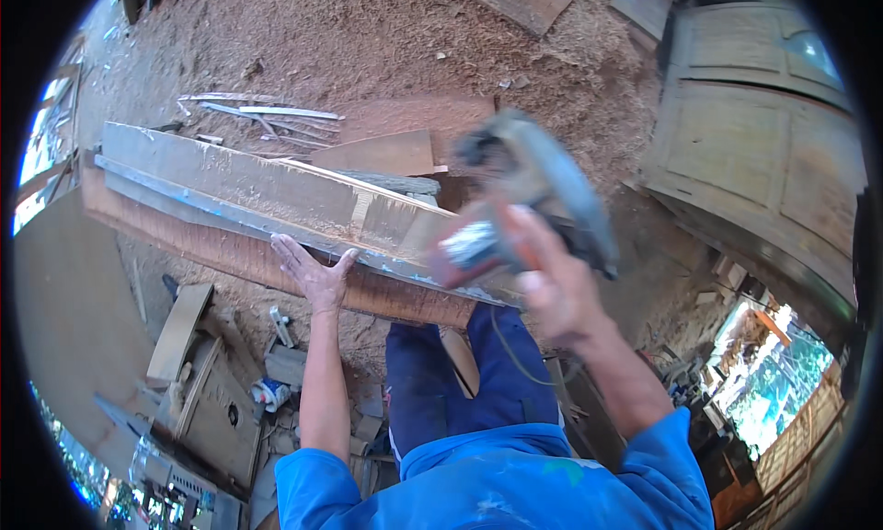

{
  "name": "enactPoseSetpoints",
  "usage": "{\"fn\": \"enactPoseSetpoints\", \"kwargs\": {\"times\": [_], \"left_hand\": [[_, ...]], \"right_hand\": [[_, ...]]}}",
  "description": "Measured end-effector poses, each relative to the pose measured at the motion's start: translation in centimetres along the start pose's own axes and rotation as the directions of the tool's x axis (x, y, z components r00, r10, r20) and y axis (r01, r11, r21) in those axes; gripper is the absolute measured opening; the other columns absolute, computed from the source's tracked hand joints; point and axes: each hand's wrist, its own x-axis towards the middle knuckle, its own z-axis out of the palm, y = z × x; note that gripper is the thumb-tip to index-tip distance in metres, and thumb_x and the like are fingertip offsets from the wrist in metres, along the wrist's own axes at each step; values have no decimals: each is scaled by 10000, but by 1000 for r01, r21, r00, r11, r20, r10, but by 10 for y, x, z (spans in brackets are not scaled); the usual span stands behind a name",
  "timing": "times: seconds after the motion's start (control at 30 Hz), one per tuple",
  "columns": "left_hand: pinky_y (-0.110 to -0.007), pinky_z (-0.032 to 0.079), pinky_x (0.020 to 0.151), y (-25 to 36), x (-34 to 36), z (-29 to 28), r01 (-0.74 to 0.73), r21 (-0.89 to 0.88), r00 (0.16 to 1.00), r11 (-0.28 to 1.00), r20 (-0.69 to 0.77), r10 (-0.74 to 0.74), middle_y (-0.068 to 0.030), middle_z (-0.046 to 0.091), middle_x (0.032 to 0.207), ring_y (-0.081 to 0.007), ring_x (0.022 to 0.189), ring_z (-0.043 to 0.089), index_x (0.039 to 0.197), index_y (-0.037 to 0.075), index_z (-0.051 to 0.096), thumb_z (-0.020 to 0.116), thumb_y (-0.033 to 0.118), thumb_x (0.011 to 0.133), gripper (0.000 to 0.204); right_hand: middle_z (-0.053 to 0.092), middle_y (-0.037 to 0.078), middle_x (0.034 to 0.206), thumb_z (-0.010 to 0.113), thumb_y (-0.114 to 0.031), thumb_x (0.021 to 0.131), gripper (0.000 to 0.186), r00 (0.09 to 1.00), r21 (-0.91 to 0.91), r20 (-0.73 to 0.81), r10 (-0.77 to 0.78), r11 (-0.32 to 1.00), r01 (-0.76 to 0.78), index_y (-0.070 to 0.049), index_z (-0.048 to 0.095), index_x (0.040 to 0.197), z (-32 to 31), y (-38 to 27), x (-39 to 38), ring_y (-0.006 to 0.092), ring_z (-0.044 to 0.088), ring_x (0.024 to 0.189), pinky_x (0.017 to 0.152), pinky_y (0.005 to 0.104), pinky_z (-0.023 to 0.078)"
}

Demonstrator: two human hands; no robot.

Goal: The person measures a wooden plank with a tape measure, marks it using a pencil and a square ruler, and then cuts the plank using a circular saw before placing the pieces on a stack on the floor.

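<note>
My right hand (pixel 561 286) is wrapped round the handle of a circular saw (pixel 552 176). Motion blurs the saw, whose red body and curved grey guard still show above the right end of a long board (pixel 230 176). A narrow grey strip (pixel 212 199) with blue flecks runs along the board's near edge. My left hand (pixel 317 272) has its fingers and thumb spread against that strip, near the middle of its length. Below the strip lies a reddish-brown board (pixel 202 240). Whether the saw's blade touches the wood cannot be made out.
Sawdust covers the ground (pixel 368 42), with thin wood offcuts (pixel 276 111) beyond the board. A panelled wooden door (pixel 745 144) stands at right. Scrap wood (pixel 179 332) and a large curved-looking panel (pixel 78 300) are at left. A thin cord (pixel 515 355) hangs by my right leg.
</note>
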Motion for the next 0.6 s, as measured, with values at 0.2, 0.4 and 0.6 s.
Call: {"fn": "enactPoseSetpoints", "kwargs": {"times": [0.2, 0.4, 0.6], "left_hand": [[-667, 71, 1185, 60, 16, -12, -137, 210, 988, 968, 95, 119, -219, 35, 1667, -396, 1544, 19, 1602, 55, 112, 757, 643, 744, 1224], [-565, 74, 1232, 153, 37, 41, -570, 215, 819, 793, 74, 569, -60, 619, 1332, -288, 1397, 432, 1166, 124, 661, 590, 427, 965, 370], [-496, 299, 1100, 185, 41, 65, -574, 253, 819, 779, 161, 551, -65, 599, 768, -275, 837, 556, 760, 89, 622, 566, 331, 985, 335]], "right_hand": [[699, 136, 1045, 488, -213, 1007, 600, 889, 29, -43, 456, 890, -455, -74, 312, 1563, -113, 147, -73, 234, 665, 830, 752, 361, 517], [644, 244, 1260, 462, -291, 1016, 477, 612, -656, 63, 788, 495, -570, -249, 415, 1490, -95, 300, -49, 404, 636, 1157, 978, 496, 505], [666, 210, 1238, 437, -250, 1006, 474, 460, -754, 55, 886, 339, -563, -281, 436, 1478, -62, 494, -52, 383, 652, 1146, 963, 496, 527]]}}
